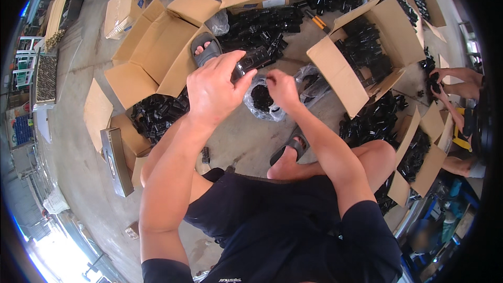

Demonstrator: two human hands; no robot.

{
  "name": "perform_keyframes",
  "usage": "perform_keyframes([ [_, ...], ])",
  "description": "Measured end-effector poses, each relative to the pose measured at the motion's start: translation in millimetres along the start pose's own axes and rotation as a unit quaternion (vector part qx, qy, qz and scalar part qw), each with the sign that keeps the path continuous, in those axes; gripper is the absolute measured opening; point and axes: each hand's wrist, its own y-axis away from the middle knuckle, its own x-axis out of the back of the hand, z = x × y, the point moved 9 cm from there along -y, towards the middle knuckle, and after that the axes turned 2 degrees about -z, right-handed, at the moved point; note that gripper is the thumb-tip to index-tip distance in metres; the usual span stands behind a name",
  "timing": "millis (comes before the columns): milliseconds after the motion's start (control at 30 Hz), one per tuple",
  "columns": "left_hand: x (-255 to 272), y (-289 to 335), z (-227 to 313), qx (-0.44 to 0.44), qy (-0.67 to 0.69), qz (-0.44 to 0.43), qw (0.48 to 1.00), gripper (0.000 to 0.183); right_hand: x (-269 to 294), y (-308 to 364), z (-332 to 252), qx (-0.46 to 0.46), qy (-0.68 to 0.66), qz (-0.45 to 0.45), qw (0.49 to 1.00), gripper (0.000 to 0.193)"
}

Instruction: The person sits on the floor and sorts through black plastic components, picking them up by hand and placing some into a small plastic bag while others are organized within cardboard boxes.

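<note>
My left hand (214,86) is raised in front of me, fingers and thumb closed round a short black plastic fitting (253,60) with a glossy, ribbed-looking body. My right hand (283,90) is a little lower and to the right, apart from the fitting. Its fingers are curled together, and anything pinched in them is too small or hidden to make out. Beneath it on the floor lies an open clear plastic bag (258,106) with small black pieces inside. A second clear bag (313,88) of black pieces sits just right of it.
An open carton (152,47) stands left, another carton (335,65) full of black parts right. Heaps of black parts (262,21) lie ahead, with more heaps (160,112) at left. An orange-and-black tool (316,21) rests beyond. At far right a co-worker's hands (441,81) hold a black part.
</note>
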Motion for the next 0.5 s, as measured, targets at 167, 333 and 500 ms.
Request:
perform_keyframes([
  [167, 2, 4, 37, -0.075, -0.027, 0.036, 0.996, 0.035, 149, -2, -100, 0.013, -0.202, 0.113, 0.973, 0.018],
  [333, -7, 15, 78, -0.110, -0.045, 0.036, 0.992, 0.039, 225, 44, -188, 0.222, -0.091, 0.128, 0.962, 0.017],
  [500, -23, 21, 102, -0.145, -0.042, 0.044, 0.988, 0.040, 219, 65, -177, 0.253, -0.024, 0.132, 0.958, 0.017],
])
